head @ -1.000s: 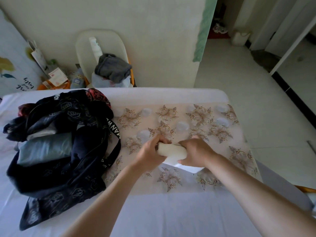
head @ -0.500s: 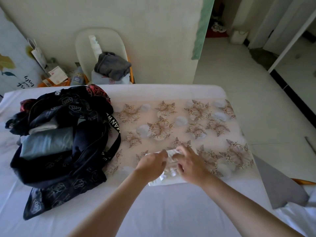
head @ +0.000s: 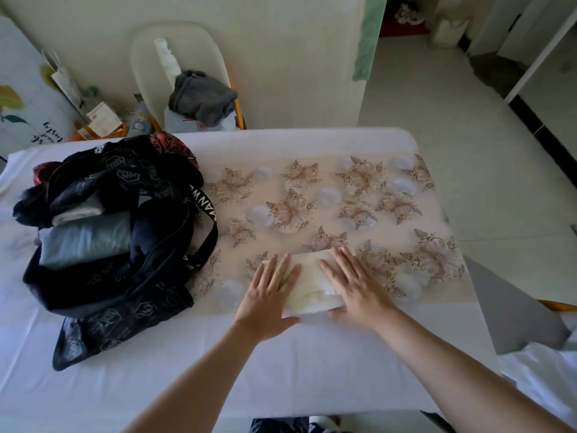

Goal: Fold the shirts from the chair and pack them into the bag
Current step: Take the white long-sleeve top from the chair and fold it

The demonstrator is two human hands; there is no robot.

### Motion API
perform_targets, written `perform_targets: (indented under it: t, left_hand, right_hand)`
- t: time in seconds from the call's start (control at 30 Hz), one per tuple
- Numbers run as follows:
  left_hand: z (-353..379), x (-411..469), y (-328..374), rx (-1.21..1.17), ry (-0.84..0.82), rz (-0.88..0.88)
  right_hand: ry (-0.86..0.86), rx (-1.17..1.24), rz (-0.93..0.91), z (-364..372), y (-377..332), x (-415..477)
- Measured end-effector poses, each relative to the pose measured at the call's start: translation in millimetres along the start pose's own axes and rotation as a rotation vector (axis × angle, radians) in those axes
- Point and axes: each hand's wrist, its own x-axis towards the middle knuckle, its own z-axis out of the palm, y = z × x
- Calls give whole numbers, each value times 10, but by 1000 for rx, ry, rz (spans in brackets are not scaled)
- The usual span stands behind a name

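Observation:
A cream shirt (head: 312, 284), folded into a small flat bundle, lies on the table (head: 312, 364) near its front. My left hand (head: 268, 292) presses flat on the bundle's left side with straight fingers. My right hand (head: 352, 284) lies flat on its right side, fingers spread. At the table's left stands the open black patterned bag (head: 125, 245), with a folded grey-blue shirt (head: 84, 240) and a white one (head: 76, 212) inside. Behind the table, a white chair (head: 178, 57) bears a crumpled dark grey shirt (head: 201, 95) on top of a pale garment (head: 187, 120).
A floral runner (head: 343, 198) covers the table's middle and right. Boxes and paper bags (head: 100, 120) crowd the floor left of the chair. A wall corner stands behind, with tiled floor (head: 468, 151) to the right. A grey panel (head: 512, 310) juts out at the table's right front.
The rolled cream shirt that both hands gripped above the table has come down toward the front edge. Both hands have opened and now press it flat.

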Motion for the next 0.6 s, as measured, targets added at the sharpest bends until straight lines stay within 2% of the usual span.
perform_targets:
  t: [0.17, 0.3, 0.5, 0.6]
  left_hand:
    - [27, 27, -33, -98, -42, -50]
    - [-191, 103, -5, -126, -154, -106]
    - [-802, -72, -282, -481, -68, -311]
    - [-1118, -364, -657, -651, 9, -471]
  right_hand:
    - [84, 56, 26, 119, 138, -37]
    - [48, 133, 96, -16, 24, 35]
    - [19, 421, 211, -593, -248, 291]
    - [138, 586, 241, -934, -592, 599]
